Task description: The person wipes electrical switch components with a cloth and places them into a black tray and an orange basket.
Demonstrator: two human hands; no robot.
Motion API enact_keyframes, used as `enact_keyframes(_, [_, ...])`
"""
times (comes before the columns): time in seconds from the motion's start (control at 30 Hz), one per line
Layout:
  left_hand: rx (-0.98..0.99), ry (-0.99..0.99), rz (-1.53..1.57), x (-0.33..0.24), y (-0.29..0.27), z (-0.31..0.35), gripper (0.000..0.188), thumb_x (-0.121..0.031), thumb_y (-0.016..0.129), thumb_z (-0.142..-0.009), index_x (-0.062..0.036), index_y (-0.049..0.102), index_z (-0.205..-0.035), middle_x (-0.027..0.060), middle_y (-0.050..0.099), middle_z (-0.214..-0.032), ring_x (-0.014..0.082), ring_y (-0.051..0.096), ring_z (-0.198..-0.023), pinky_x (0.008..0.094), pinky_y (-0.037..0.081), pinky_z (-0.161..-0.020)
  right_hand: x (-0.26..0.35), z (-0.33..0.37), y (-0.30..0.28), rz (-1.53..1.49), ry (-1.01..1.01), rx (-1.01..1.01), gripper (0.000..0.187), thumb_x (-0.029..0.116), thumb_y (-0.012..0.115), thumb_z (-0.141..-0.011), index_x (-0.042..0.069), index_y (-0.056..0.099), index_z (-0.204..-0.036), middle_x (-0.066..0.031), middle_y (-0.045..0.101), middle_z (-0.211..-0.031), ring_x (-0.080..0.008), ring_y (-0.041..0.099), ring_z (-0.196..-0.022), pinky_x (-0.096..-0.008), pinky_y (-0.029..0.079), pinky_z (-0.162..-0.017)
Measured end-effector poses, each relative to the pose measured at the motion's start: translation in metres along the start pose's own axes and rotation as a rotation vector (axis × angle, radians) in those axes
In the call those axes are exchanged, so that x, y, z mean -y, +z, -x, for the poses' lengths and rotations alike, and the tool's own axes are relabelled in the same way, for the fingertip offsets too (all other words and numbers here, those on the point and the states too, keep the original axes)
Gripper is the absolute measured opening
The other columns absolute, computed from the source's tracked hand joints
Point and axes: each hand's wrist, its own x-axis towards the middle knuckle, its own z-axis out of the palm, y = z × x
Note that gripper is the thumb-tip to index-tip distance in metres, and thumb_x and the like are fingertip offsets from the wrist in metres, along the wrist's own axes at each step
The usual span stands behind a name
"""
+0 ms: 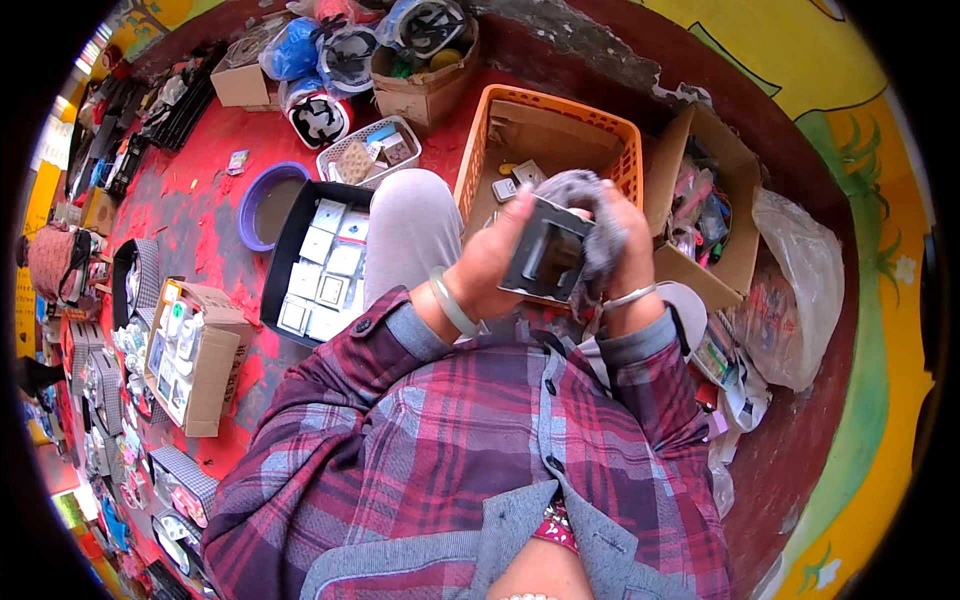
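Observation:
In front of my chest, my left hand (487, 262) grips a square, dark box-like piece (518, 270) by its left side. A deep rectangular recess shows in its face; I cannot tell its exact kind. My right hand (630, 252) is closed round a grey, fuzzy cloth (603, 232), which is bunched against the piece's right and upper edges. To the left of my knee, a black tray (268, 297) holds several white square pieces (333, 290) that look like wall switches. Beyond my hands stands an orange plastic basket (560, 104) with a few small white pieces inside.
A purple basin (246, 222) of murky water stands left of the tray. A white basket (408, 128) sits beyond it. An open carton (735, 160) of small packages is at right, beside a clear plastic bag (800, 290). Another carton (222, 365) lies at left.

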Motion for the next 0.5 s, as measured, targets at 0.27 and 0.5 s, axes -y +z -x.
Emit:
enact_keyframes(0.27, [0.055, 0.058, 0.396, -0.026, -0.020, 0.009, 0.076, -0.060, 0.020, -0.096, 0.0013, 0.041, -0.135, 0.0275, 0.049, -0.131, 0.0401, 0.050, -0.120, 0.0582, 0.041, -0.097, 0.039, 0.023, -0.056, -0.550, 0.024, -0.001, 0.032, 0.024, 0.051, -0.095, 0.004, 0.057, -0.119, -0.0098, 0.066, -0.106, -0.0206, 0.065, -0.092, -0.0349, 0.055, -0.080])
enact_keyframes(0.5, [-0.080, 0.162, 0.371, -0.020, -0.003, 0.005, 0.068, -0.054, 0.021, -0.098, 0.0000, 0.046, -0.130, 0.0220, 0.056, -0.122, 0.0319, 0.056, -0.114, 0.0462, 0.041, -0.102, 0.048, 0.053, 0.032, 0.195, 0.080, 0.079, 0.026, 0.007, 0.059, -0.090, -0.004, 0.062, -0.114, -0.0051, 0.066, -0.089, -0.0087, 0.061, -0.073, -0.0201, 0.050, -0.066])
